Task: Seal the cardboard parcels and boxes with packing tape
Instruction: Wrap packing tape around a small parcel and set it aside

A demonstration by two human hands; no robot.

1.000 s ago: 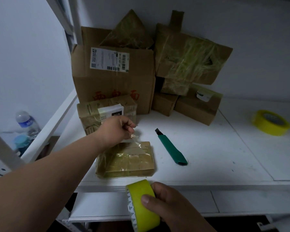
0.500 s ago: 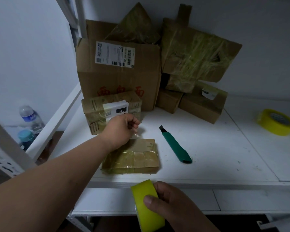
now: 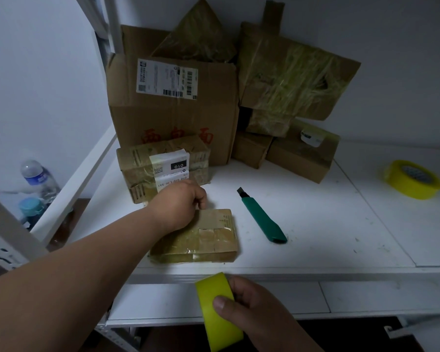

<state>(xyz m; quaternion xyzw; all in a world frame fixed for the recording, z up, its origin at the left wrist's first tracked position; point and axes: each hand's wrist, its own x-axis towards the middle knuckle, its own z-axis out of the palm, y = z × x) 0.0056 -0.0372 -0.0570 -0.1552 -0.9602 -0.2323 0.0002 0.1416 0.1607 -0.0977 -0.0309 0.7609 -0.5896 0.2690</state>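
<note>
Two hands: both in view over a white shelf, one parcel being worked on.
Left hand: reached forward, laid on the far-left corner of the flat parcel; fingers curled down at the parcel's far edge. Whether tape is pinched there cannot be told.
Right hand: held below the shelf's front edge, gripped around the tape roll; thumb pressed on the roll's outer face.
Tape roll: yellow-green, held edge-on in front of the shelf lip, apart from the parcel.
Flat parcel: brown cardboard, already wrapped in glossy clear tape, lying flat near the shelf's front edge.
Utility knife: green handle, blade tip exposed, lying just right of the flat parcel, not touching it.
Labelled parcel: taped, white label marked 010, set just behind the left hand, against the large box.
Large box: upright at the back, shipping label on its face, red print low down.
Back pile: several taped cardboard pieces and small boxes stacked at angles, right of the large box.
Second tape roll: yellow, lying flat at the far right of the shelf, well apart from the hands.
Bottles: two seen beyond the shelf's left rail, one clear with a blue label, one with a teal cap.
</note>
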